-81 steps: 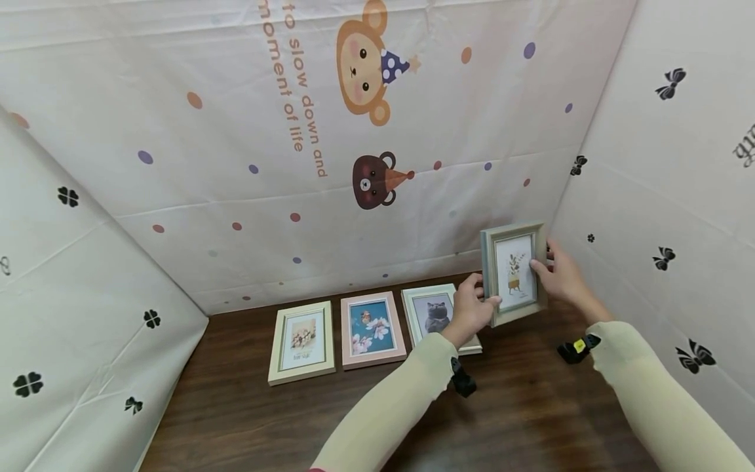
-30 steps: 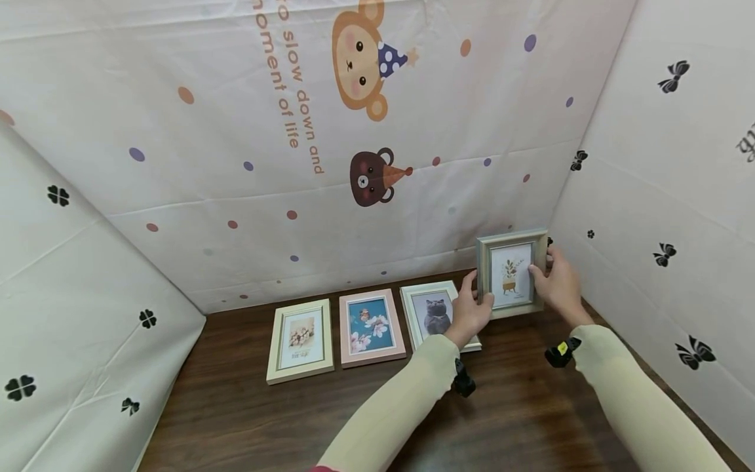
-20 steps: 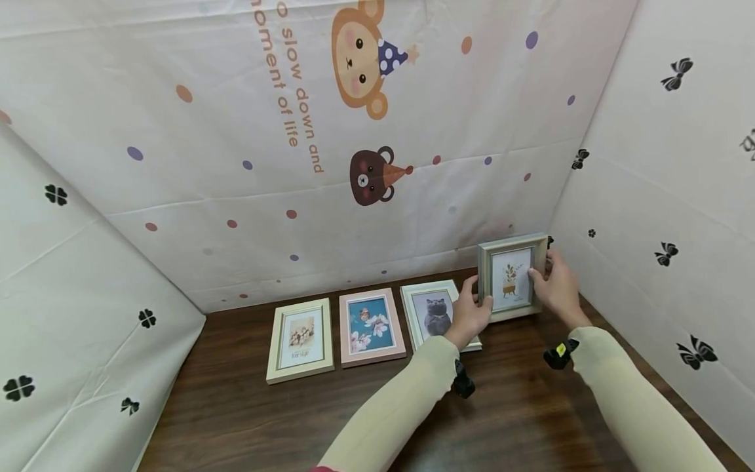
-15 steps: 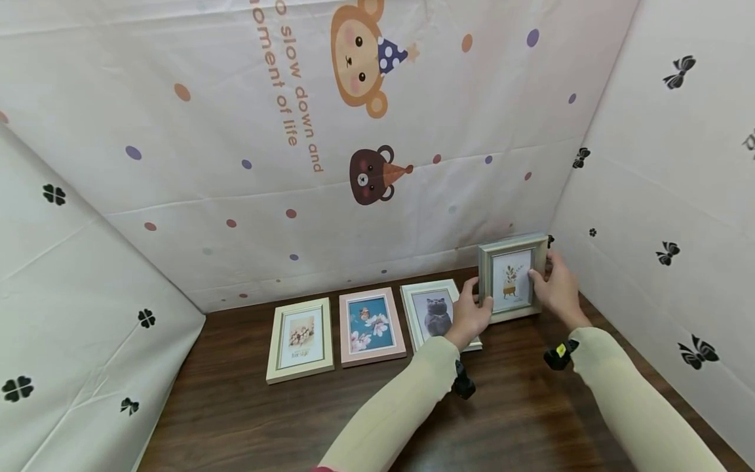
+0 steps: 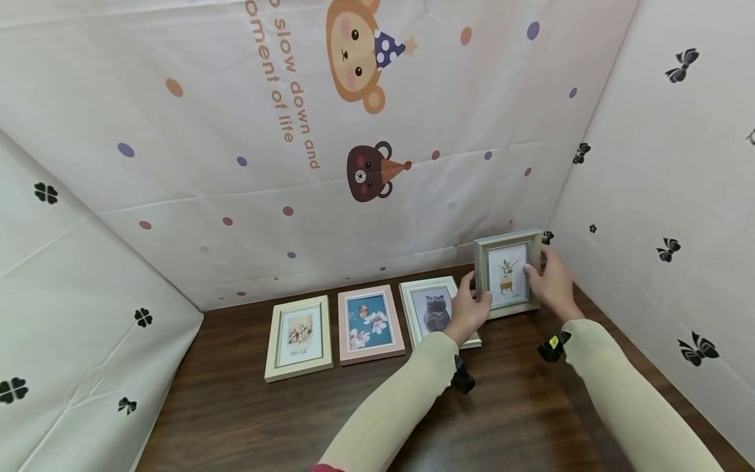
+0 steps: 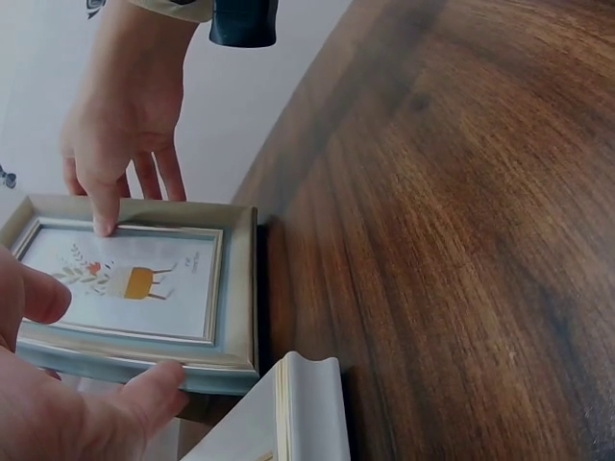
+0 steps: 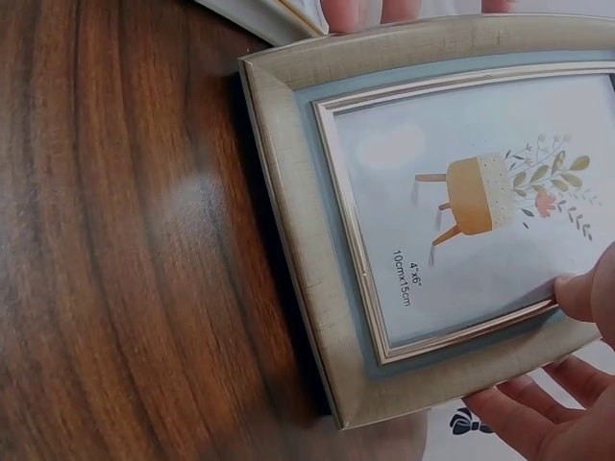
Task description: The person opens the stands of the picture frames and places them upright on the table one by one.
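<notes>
Both my hands hold a beige-and-grey-blue picture frame (image 5: 507,278) by its opposite sides, near the back right corner of the table. Its picture, a plant in a yellow legged pot, faces me in the head view. My left hand (image 5: 470,309) grips the left edge; my right hand (image 5: 552,285) grips the right edge with its thumb (image 7: 581,293) on the front. The frame leans back slightly. Whether its lower edge touches the table, I cannot tell. Beside my left hand lies a white frame (image 5: 407,308) with a grey cat picture, partly covered by that hand.
Further left on the dark wooden table (image 5: 330,419) lie a pink frame (image 5: 373,357) with a blossom picture and a cream frame (image 5: 299,375). A printed cloth wall (image 5: 248,262) rises behind them, with another (image 5: 637,295) at the right.
The picture frame has shifted slightly left and turned to face more squarely forward, with my right hand moving along. Both hands keep their hold. The head view has shifted a little.
</notes>
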A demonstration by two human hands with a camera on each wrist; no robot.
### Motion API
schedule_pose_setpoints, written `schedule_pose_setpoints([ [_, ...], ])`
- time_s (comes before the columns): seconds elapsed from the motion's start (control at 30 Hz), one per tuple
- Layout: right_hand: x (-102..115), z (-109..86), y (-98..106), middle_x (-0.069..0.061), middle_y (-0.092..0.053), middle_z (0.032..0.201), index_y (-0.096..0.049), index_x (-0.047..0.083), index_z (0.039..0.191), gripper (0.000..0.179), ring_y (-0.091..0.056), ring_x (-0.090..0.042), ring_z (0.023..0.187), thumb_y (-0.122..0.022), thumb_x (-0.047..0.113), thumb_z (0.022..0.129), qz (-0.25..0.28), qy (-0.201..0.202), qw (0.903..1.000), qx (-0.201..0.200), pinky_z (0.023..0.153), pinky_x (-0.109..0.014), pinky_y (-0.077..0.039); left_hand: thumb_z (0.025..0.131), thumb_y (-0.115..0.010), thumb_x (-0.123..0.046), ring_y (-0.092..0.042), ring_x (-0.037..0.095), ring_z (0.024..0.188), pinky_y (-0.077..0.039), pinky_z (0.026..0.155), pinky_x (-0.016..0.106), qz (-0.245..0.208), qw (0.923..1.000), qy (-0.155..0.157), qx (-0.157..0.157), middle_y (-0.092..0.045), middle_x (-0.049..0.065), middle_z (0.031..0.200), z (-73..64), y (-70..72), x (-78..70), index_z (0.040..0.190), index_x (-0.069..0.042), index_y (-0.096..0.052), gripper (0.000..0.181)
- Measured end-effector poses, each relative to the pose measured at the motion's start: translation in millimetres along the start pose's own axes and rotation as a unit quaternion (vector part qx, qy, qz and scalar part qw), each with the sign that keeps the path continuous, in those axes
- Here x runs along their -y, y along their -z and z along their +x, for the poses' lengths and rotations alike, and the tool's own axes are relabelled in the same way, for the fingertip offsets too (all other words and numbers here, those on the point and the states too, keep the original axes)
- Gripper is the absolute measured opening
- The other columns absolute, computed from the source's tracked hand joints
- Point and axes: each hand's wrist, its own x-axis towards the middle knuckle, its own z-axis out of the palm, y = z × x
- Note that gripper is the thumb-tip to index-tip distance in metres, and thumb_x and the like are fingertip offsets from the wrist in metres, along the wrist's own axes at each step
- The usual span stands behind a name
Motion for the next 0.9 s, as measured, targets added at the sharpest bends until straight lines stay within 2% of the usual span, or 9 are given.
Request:
schedule_pose_setpoints([
  [0.27,3.0,5.0,-3.4,-0.040,-0.048,0.138,-0.030,-0.007,0.153,0.057,-0.051,-0.056,0.120,-0.050,0.021,0.108,-0.001,-0.027,0.9995,0.015,0.095,-0.070,-0.041,0.100,-0.066,-0.021,-0.068,0.021,0.111,-0.057,0.084,0.036,-0.002,0.9999,0.012,-0.004,-0.067,0.010,0.128,1.4,1.3,-3.0,0.154,-0.027,-0.045,0.058],
  [0.43,3.7,6.1,-3.3,-0.040,-0.047,0.139,-0.029,-0.006,0.155,0.057,-0.050,-0.057,0.122,-0.050,0.022,0.108,-0.003,-0.039,0.9990,0.022,0.096,-0.070,-0.042,0.100,-0.066,-0.021,-0.068,0.021,0.111,-0.057,0.083,0.037,-0.003,0.9999,0.014,0.001,-0.066,0.010,0.130,1.1,2.4,-3.3,0.154,-0.025,-0.044,0.058],
  [0.9,4.9,3.4,-4.3,-0.039,-0.047,0.141,-0.026,-0.003,0.157,0.059,-0.048,-0.057,0.126,-0.050,0.021,0.109,0.008,-0.039,0.9988,0.028,0.098,-0.071,-0.041,0.101,-0.064,-0.022,-0.065,0.024,0.119,-0.057,0.088,0.038,0.005,0.9999,0.013,0.007,-0.064,0.012,0.135,2.1,3.4,0.4,0.154,-0.022,-0.044,0.057],
])
